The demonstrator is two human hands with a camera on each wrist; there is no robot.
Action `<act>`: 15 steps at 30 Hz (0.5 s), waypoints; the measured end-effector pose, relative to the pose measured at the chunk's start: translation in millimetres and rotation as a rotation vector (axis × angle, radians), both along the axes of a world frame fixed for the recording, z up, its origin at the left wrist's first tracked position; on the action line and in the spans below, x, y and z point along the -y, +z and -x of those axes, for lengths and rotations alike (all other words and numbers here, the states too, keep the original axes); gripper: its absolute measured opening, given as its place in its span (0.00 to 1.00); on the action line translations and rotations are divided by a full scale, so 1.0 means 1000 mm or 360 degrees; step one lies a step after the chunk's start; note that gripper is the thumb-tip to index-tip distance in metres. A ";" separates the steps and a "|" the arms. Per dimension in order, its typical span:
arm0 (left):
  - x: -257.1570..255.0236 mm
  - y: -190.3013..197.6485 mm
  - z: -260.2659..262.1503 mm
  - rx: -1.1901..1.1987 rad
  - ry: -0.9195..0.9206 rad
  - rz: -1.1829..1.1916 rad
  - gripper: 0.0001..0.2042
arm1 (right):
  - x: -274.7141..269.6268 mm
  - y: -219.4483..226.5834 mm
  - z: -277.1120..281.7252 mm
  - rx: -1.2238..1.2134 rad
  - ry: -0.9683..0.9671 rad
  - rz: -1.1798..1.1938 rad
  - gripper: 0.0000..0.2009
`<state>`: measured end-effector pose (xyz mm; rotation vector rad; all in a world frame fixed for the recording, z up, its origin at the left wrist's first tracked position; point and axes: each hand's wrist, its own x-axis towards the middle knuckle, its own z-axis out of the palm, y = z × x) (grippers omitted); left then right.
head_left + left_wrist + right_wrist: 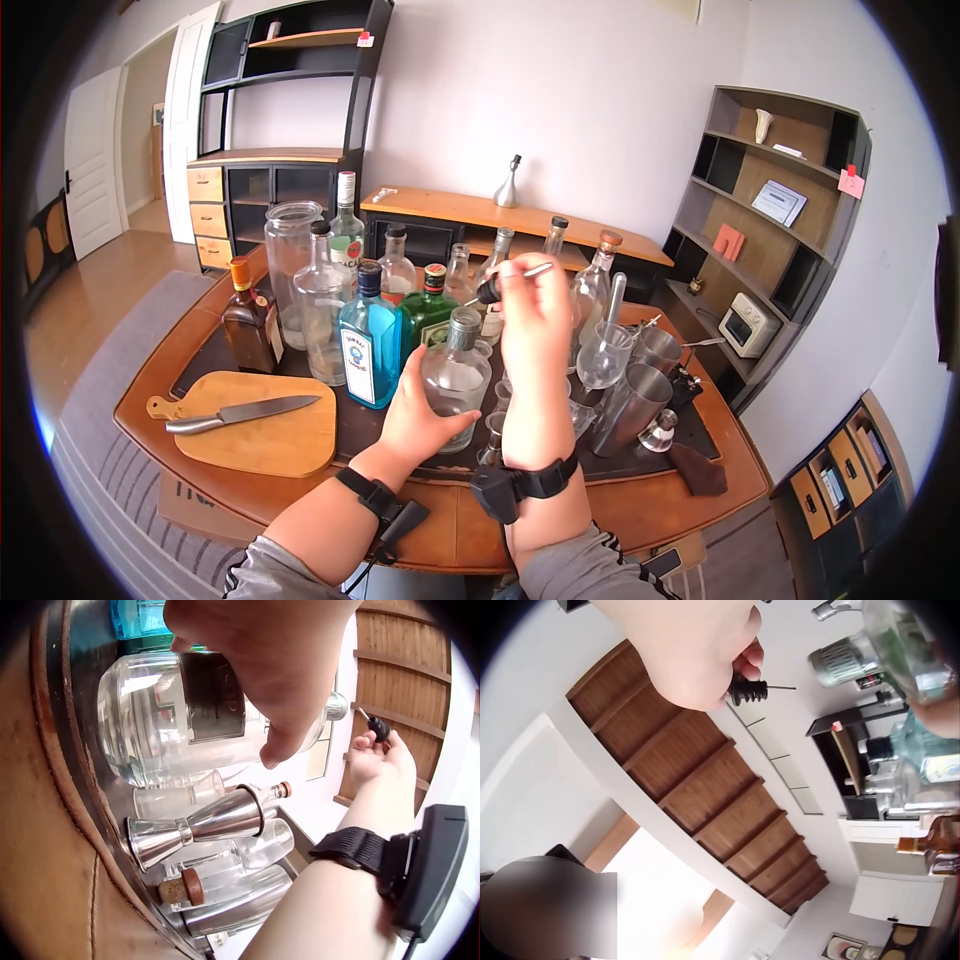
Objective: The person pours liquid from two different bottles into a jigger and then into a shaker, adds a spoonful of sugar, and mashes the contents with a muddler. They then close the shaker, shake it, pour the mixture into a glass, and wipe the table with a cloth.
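Observation:
In the head view my left hand (pixel 408 418) holds a clear glass bottle (pixel 458 378) by its side at the front of the table. The left wrist view shows a dark label on this bottle (pixel 142 720), with thumb and fingers round it. Its ribbed, greyish top (pixel 840 664) shows in the right wrist view. My right hand (pixel 535 315) is raised beside and above the bottle, pinching a pour spout (pixel 488 290). Ribbed black rubber forms the spout's stopper (pixel 748 692), and a thin metal tube points toward the bottle top, apart from it.
A blue gin bottle (pixel 370 345), green bottle (pixel 432 305) and brown bottle (pixel 252 320) stand left and behind. A knife (pixel 245 411) lies on a cutting board (pixel 290 440). Right are a stemmed glass (pixel 604 355), metal shaker tins (pixel 632 410) and a jigger (pixel 195 829).

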<state>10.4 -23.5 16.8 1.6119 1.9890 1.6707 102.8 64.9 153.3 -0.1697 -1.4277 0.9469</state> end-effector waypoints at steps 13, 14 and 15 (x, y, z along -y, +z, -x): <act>0.002 0.002 -0.003 0.0023 0.0013 -0.0008 0.58 | -0.003 -0.015 0.009 0.0583 -0.0292 -0.0178 0.11; 0.002 0.001 -0.003 0.0025 0.0014 -0.0011 0.58 | -0.003 -0.016 0.011 0.0581 -0.0244 -0.0126 0.11; 0.002 0.001 -0.003 0.0030 0.0014 -0.0011 0.58 | -0.011 -0.024 0.016 0.0546 -0.0283 -0.0182 0.09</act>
